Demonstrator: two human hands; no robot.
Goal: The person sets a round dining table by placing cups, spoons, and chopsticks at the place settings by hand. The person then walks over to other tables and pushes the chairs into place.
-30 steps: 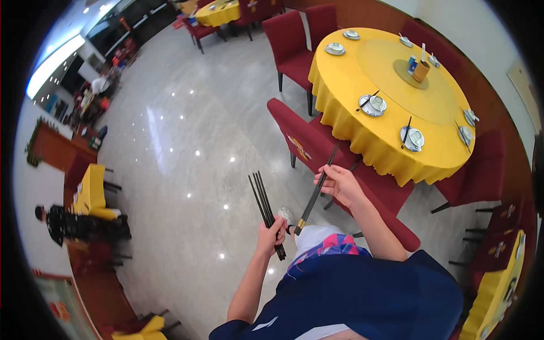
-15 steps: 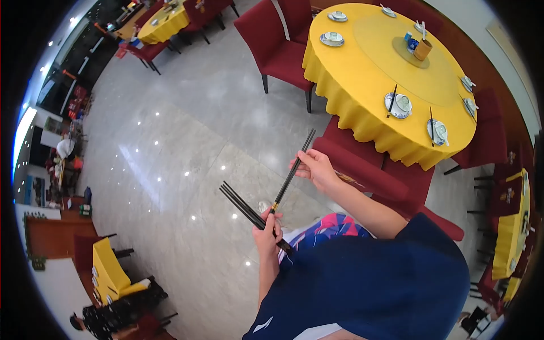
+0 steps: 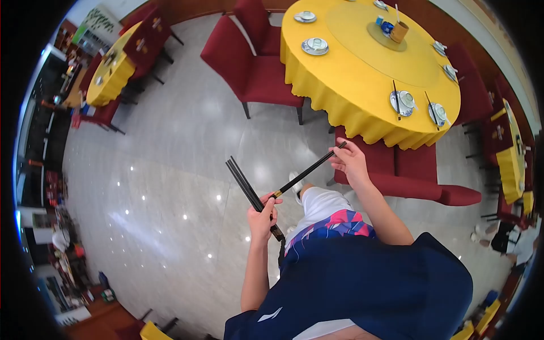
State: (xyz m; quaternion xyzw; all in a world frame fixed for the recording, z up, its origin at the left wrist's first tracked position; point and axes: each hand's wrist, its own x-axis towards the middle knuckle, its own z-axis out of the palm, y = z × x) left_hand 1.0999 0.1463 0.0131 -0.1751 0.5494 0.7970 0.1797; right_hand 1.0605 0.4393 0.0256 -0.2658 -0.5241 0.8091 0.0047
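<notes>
My left hand (image 3: 260, 222) is closed around a bundle of dark chopsticks (image 3: 242, 184), whose thin ends fan up and to the left. Its thumb and fingertips also touch the gold-banded end of a separate pair of black chopsticks (image 3: 306, 173). My right hand (image 3: 352, 164) pinches the far end of that pair, so it slants between both hands. Beyond my right hand stands a round table with a yellow cloth (image 3: 340, 79). Chopsticks (image 3: 396, 101) lie on a blue-and-white plate (image 3: 402, 111) near its edge, and another pair (image 3: 431, 107) lies at the neighbouring setting.
Red chairs (image 3: 266, 79) surround the table; one chair back (image 3: 391, 184) is close to my right forearm. A wooden holder (image 3: 399, 32) stands on the glass turntable. Grey tiled floor (image 3: 170, 170) spreads to the left. Another yellow table (image 3: 110, 79) is at far left.
My view has shifted, and the round table sits further left and higher. My right hand has moved away from my left, tilting the chopstick pair flatter, with its grip now at the end.
</notes>
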